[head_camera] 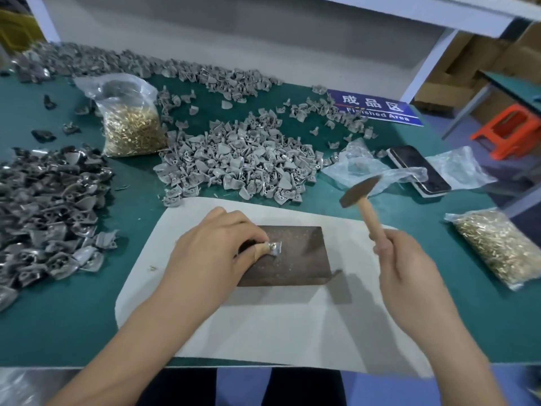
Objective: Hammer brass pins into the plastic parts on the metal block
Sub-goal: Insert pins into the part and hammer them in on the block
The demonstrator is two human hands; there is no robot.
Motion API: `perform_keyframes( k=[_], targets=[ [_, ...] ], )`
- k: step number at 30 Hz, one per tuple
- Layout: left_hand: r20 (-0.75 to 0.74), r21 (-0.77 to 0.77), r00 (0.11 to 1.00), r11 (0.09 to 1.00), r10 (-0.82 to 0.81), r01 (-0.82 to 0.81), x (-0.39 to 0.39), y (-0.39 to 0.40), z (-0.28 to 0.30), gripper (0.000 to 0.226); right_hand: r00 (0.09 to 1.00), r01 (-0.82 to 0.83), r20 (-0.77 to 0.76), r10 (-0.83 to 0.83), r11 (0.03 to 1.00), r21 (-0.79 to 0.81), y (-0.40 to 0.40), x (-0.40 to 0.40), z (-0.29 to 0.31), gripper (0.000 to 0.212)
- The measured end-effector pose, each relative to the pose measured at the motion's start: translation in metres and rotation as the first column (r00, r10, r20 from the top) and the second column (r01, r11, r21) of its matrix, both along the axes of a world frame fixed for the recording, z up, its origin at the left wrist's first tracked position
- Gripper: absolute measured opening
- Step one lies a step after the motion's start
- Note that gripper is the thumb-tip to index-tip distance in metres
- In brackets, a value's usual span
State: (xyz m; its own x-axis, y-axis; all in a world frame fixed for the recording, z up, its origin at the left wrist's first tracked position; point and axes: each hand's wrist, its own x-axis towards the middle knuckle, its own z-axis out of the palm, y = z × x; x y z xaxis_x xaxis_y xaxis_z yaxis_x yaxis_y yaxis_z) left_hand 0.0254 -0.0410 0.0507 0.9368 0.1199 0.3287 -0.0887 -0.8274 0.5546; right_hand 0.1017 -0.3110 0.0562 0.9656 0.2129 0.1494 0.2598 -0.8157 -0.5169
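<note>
Nearest: white mat [278, 332], laid over the green surface [87, 303], I judge to cushion the blows and catch stray pins.

On the mat: metal block [292, 259], dark and flat, serving as my anvil.

On the block's left part: one grey plastic part [275, 248], a brass pin [272, 245] standing in it. My left hand [210, 247] pinches the part's left end between thumb and fingers, steadying it while leaving the pin head exposed.

Right of the block: my right hand [409, 265], fingers curled round the lower wooden handle of the hammer [361, 190]. The head is raised and blurred, above and to the right of the pin, for a strike.

Right edge: bag of pins [497, 247], within the hammer hand's reach.

Left: heap of darker parts [49, 212], possibly finished; I cannot tell.

Beyond the mat: pile of grey parts [234, 162], near enough for my left hand to draw from.

Far left of that pile: second bag of brass pins [131, 127], upright.

Far right: phone [418, 168] beside crumpled plastic, and a blue sign [377, 108].
</note>
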Motion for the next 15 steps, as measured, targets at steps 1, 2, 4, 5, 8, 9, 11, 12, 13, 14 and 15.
perform_keyframes(
  k=[1, 2, 4, 5, 8, 9, 11, 12, 13, 14, 15],
  targets=[
    [0.004, 0.015, 1.000, 1.000, 0.011, -0.011, -0.001, -0.001, 0.000, 0.012, 0.998, -0.054, -0.018, 0.055, 0.995, 0.089, -0.001, -0.004, 0.007, 0.019],
    [0.004, 0.032, 1.000, 0.999, 0.020, -0.020, -0.001, -0.002, 0.001, 0.011, 0.991, -0.121, -0.032, 0.126, 0.984, 0.134, -0.001, -0.008, 0.013, 0.017],
    [0.002, 0.071, 0.999, 0.997, 0.033, -0.033, -0.003, -0.003, 0.002, 0.009, 0.950, -0.273, -0.094, 0.297, 0.939, 0.210, 0.001, -0.020, 0.018, 0.023],
    [0.000, 0.089, 0.999, 0.995, 0.037, -0.037, -0.004, -0.003, 0.002, 0.007, 0.921, -0.322, -0.132, 0.366, 0.907, 0.272, 0.004, -0.026, 0.017, 0.029],
    [-0.011, 0.107, 0.999, 0.994, 0.038, -0.036, -0.005, -0.003, 0.003, 0.005, 0.877, -0.358, -0.188, 0.442, 0.862, 0.360, 0.011, -0.042, 0.016, 0.032],
    [-0.017, 0.106, 0.999, 0.994, 0.033, -0.031, -0.004, -0.003, 0.004, 0.006, 0.889, -0.361, -0.162, 0.428, 0.874, 0.326, 0.013, -0.045, 0.015, 0.029],
    [-0.026, 0.113, 0.999, 0.994, 0.018, -0.015, -0.002, -0.003, 0.005, 0.008, 0.922, -0.360, -0.066, 0.382, 0.907, 0.221, 0.017, -0.051, 0.016, 0.026],
    [-0.027, 0.119, 1.000, 0.993, 0.012, -0.008, -0.002, -0.002, 0.005, 0.008, 0.932, -0.352, -0.026, 0.363, 0.917, 0.187, 0.020, -0.053, 0.017, 0.027],
    [-0.025, 0.126, 1.000, 0.992, 0.008, -0.005, -0.002, -0.003, 0.005, 0.008, 0.937, -0.343, -0.004, 0.349, 0.924, 0.166, 0.022, -0.054, 0.016, 0.030],
    [-0.021, 0.131, 1.000, 0.991, 0.006, -0.003, -0.002, -0.003, 0.005, 0.008, 0.940, -0.337, 0.002, 0.341, 0.929, 0.151, 0.025, -0.056, 0.014, 0.033],
    [-0.016, 0.137, 1.000, 0.991, 0.004, -0.002, -0.002, -0.002, 0.005, 0.007, 0.940, -0.338, -0.003, 0.341, 0.932, 0.132, 0.029, -0.057, 0.012, 0.036]
  ],
)
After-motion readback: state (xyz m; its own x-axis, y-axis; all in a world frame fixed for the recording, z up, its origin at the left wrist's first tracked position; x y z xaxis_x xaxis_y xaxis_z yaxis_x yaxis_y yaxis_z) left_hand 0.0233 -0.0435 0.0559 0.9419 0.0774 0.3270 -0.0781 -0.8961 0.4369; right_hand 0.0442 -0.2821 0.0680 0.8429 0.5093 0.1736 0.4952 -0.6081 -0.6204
